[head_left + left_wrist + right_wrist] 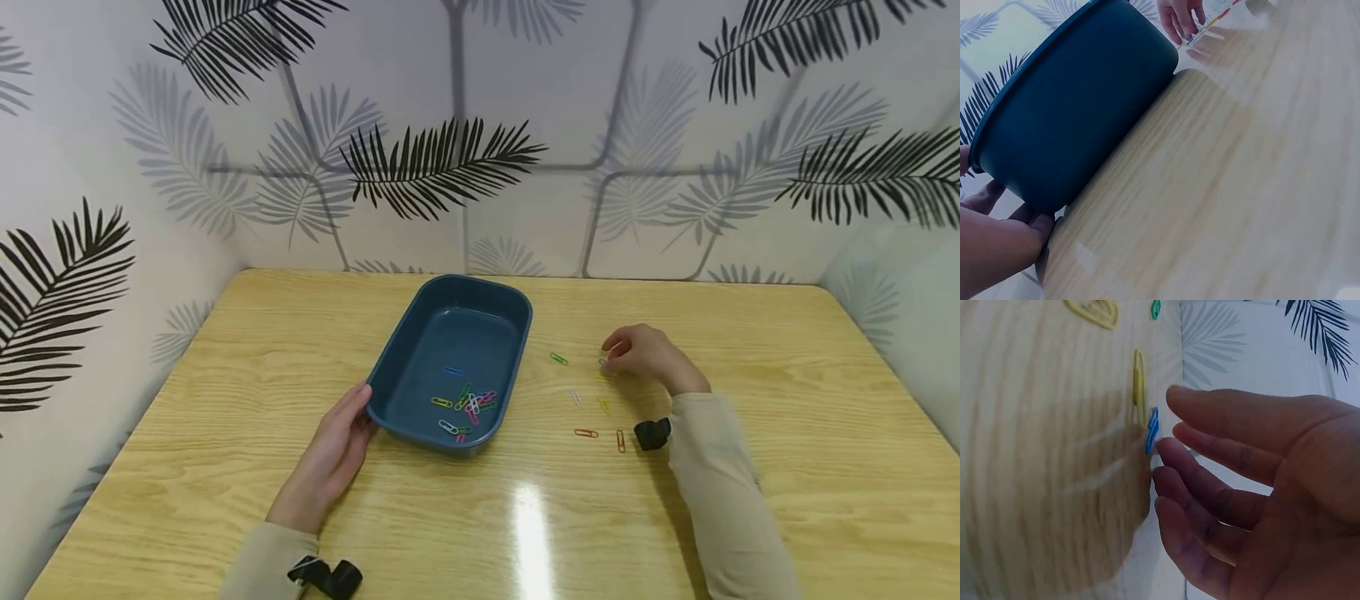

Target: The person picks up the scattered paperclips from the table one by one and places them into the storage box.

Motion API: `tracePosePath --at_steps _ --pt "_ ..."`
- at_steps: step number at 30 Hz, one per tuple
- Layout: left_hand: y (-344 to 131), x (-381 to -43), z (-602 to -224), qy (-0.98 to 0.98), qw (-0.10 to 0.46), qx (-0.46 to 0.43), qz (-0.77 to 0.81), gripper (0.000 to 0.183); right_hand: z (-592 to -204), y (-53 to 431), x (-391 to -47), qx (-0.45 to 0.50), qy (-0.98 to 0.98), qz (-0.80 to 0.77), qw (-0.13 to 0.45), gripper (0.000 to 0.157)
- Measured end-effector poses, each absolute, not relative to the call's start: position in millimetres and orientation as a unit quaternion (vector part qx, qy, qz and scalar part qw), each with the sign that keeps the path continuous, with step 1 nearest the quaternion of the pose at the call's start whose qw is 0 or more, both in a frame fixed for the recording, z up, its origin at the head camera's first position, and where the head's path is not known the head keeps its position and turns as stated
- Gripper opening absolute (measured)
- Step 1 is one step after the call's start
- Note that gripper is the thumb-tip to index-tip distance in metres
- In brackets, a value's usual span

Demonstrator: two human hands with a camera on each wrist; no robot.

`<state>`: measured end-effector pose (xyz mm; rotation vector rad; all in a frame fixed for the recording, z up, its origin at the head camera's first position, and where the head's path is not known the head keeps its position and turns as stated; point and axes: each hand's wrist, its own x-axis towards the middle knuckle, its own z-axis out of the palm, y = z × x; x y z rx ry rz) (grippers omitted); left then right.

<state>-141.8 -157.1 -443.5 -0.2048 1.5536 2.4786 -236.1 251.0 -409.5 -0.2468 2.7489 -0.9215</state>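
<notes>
Head view: I log the left hand point(333, 454) gripping the near-left corner of the blue tray point(450, 337), the right hand point(648, 358) poised among loose paper clips point(587, 433) to its right, others inside. Left wrist view shows fingers against the tray's outer wall; right wrist view, thumb and fingertips apart beside a blue clip point(1152, 430), so I judge pick-up under way, a fine pinch needed next.

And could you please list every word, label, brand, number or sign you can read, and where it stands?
None can be read: the dark blue rectangular plastic tray, the multicoloured looped paper clips, the pale wood-grain table and the white leaf-patterned wall show no lettering.
Any marking on the small black wrist devices would be too small to read.
</notes>
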Motion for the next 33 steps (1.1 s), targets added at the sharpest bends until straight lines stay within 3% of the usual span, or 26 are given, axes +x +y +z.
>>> tracePosePath --at_steps 11,16,25,33 --pt "-157.1 -141.3 -446.5 0.521 0.103 -0.067 0.844 0.050 -408.0 243.4 -233.5 -0.105 0.952 -0.263 0.116 0.016" --pt "-157.4 -140.3 -447.6 0.525 0.104 -0.059 0.842 0.051 -409.9 245.9 -233.6 -0.103 0.950 -0.274 0.113 0.016" --pt "-157.4 -141.7 -445.4 0.514 0.112 -0.067 0.848 0.047 -412.4 245.9 -232.0 -0.079 0.945 -0.313 0.060 0.020" --pt "-157.0 -141.8 -444.8 0.517 0.111 -0.071 0.846 0.047 -406.0 241.7 -226.2 -0.057 0.917 -0.389 0.066 0.024"
